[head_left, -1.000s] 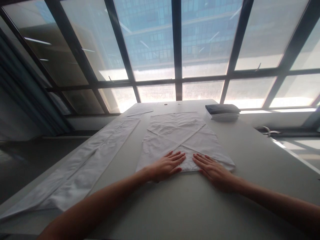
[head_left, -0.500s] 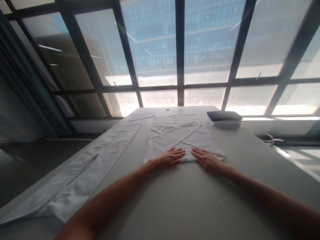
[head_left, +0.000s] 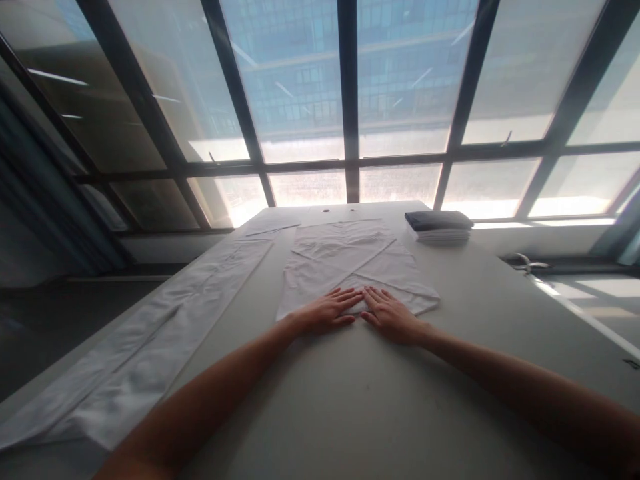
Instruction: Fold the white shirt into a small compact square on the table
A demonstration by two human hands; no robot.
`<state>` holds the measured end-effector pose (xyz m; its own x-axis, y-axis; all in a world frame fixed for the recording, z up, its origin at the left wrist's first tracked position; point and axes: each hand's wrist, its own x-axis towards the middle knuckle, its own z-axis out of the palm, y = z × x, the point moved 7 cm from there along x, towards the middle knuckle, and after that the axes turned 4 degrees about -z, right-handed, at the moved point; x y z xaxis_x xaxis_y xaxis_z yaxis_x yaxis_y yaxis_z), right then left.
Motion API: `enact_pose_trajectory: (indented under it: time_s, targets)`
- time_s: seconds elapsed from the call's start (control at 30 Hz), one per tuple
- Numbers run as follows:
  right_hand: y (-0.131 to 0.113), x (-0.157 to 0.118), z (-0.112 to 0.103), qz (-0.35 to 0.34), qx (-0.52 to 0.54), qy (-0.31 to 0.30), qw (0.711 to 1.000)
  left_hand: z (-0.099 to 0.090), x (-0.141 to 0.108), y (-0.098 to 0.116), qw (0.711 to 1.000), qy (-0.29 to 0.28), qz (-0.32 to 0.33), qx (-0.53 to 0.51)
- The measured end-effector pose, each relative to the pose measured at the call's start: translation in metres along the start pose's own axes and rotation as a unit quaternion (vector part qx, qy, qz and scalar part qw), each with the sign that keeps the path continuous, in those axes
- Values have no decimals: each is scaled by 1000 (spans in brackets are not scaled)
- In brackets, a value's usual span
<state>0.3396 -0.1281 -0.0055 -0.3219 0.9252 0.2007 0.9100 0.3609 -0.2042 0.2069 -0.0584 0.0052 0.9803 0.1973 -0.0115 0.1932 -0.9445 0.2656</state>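
Left hand [head_left: 327, 311] and right hand [head_left: 391, 317] flat, fingers spread, gripping nothing, pressing side by side on the near edge of the folded white cloth [head_left: 350, 263] at frame centre; cloth running lengthwise up-frame from both, seemingly equally near

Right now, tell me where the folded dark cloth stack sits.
The folded stack sits at the table's far right, by the window, beyond the white cloth.

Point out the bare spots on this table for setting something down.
Bare table lies nearer than both hands and right of the folded white cloth, nearer than the folded stack. The left edge is crowded by a long white cloth.
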Motion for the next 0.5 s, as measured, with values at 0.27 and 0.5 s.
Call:
enact_pose_trajectory:
  time_s: [0.27,0.5]
  targets:
    - [48,-54,-9,85,-8,4,996,-2,0,-3,998,14,-6,-67]
    - [59,-64,-35,106,58,145,982,-44,-13,-21,954,192,-91,-209]
